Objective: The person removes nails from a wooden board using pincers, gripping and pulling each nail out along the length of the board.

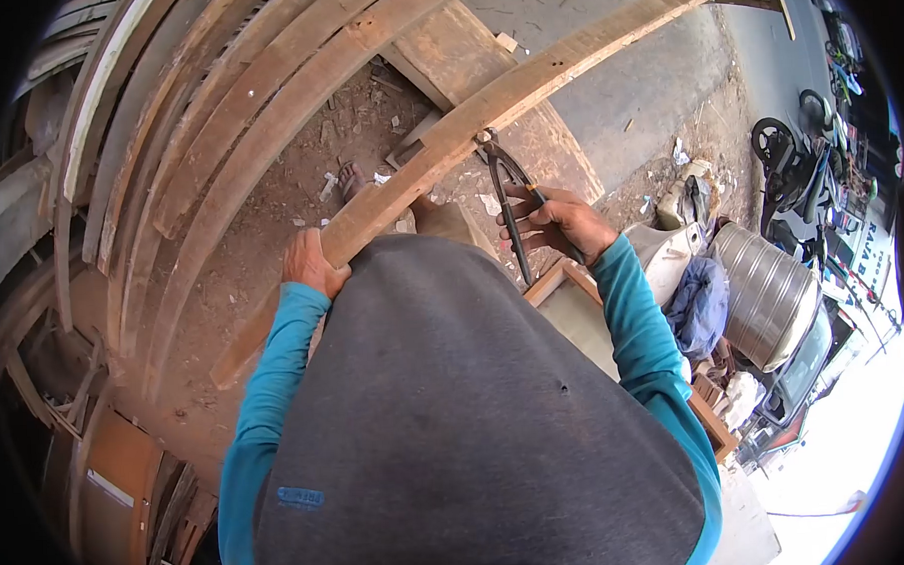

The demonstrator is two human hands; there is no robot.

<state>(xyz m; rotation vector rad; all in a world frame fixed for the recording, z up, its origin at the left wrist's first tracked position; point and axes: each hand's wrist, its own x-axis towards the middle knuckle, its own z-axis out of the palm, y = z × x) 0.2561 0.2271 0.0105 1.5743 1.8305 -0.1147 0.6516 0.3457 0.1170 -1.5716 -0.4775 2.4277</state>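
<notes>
Long brown wooden plank [539, 75]: one, running from 8 o'clock up to 1 o'clock, a few dark holes in its face.

Left hand [313, 259]: at 10 o'clock, fingers grasping the plank's edge near its lower end.

Right hand [569, 222]: at 2 o'clock, fingers curled about the handles of black metal pincers [511, 221]; handles spread, head against the plank's near edge. Whether the jaws bite on anything is too small to tell.

Ground: reddish-brown dirt floor [242, 245], littered with pale scraps and chips; smooth grey pavement [620, 117] at 1 o'clock.

Flat, worn brown wooden panel [464, 48]: at 12 o'clock, passing beneath the plank.

Stack of long weathered timber boards [258, 140]: at 10 o'clock, side by side, appearing curved.

Orange-brown wooden panel with a pale strip [116, 493]: at 8 o'clock, among upright timber.

Ribbed silvery metal drum [766, 291]: at 3 o'clock, tilted; crumpled blue-grey cloth [699, 309] just beside it.

Dark parked motorcycle [796, 161]: at 2 o'clock, well apart, by the roadside.
</notes>
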